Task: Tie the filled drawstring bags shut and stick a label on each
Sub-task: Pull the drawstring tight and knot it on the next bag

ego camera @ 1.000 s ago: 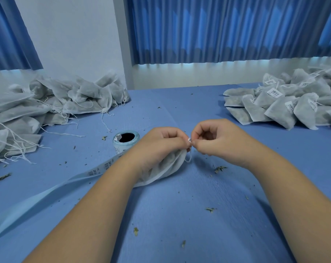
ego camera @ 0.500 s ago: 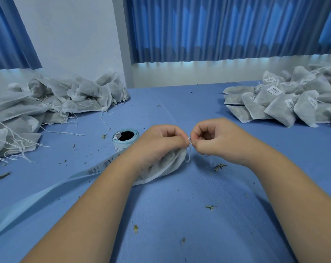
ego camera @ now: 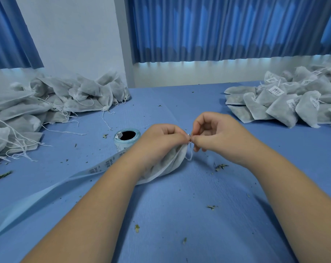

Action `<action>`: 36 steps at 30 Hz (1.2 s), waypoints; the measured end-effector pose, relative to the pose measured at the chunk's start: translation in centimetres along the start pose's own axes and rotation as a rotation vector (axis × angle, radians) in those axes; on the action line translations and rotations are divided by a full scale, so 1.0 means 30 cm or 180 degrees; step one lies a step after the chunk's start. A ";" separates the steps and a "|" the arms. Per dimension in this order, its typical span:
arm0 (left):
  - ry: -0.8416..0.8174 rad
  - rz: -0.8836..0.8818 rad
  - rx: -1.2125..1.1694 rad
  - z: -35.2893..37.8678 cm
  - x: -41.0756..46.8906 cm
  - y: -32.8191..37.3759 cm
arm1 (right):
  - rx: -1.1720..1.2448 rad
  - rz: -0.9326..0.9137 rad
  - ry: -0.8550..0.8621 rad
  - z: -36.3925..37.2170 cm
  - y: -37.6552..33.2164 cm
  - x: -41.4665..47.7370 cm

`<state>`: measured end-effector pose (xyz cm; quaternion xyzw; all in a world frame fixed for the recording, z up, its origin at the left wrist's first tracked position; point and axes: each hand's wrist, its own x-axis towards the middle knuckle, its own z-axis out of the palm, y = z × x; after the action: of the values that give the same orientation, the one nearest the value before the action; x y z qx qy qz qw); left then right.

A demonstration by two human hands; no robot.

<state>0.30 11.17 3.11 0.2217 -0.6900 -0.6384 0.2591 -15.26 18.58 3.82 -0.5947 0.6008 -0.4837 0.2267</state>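
On the bench (ego camera: 179, 215), the left hand (ego camera: 160, 141) grips the bag (ego camera: 168, 168) by its neck while the right hand (ego camera: 215, 135) pinches its string (ego camera: 189, 157); the knot looks unfinished and no label shows. A labelled pile (ego camera: 286, 103) lies far right, and many untied bags (ego camera: 56, 99) wait far left.

Surface: table (ego camera: 170, 215) under a blue cloth, faint creases running toward 12 o'clock.
10 o'clock: heap of untied bags (ego camera: 47, 103), white strings trailing loose over the cloth.
2 o'clock: heap of labelled bags (ego camera: 286, 105), barcode stickers showing on several.
Centre: single bag (ego camera: 166, 168) on its side, mouth toward 1 o'clock, drawstring (ego camera: 189, 158) looping down beside it.
11 o'clock of centre: label roll (ego camera: 126, 140), on end, core open upward.
Roll toward 8 o'clock: label strip (ego camera: 47, 190), unrolled, flat on the cloth.
Scattered: plant crumbs (ego camera: 220, 166), mostly at 3 and 6 o'clock of the single bag; one sprig (ego camera: 1, 175) at 9 o'clock.
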 end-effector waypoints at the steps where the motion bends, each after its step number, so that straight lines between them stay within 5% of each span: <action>1: 0.0025 -0.0010 -0.0004 0.001 0.001 -0.001 | -0.0020 -0.0014 0.0025 0.001 -0.001 0.000; 5: 0.0072 -0.0157 -0.0224 0.007 0.008 -0.015 | -0.0317 -0.0105 0.0129 0.004 0.005 0.000; 13: 0.0839 0.0233 0.0954 0.019 0.028 -0.040 | -0.0853 -0.0009 0.0274 0.004 0.005 -0.004; 25: 0.1144 0.0983 0.2175 0.032 0.028 -0.030 | -0.0084 0.0612 0.0096 -0.011 -0.004 -0.003; 36: 0.0507 0.0218 0.0549 0.021 0.021 -0.023 | 0.0272 0.0481 -0.0026 -0.008 -0.017 -0.005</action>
<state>-0.59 11.19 2.44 0.2695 -0.7268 -0.5479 0.3147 -15.19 18.88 4.30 -0.5395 0.6219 -0.4879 0.2901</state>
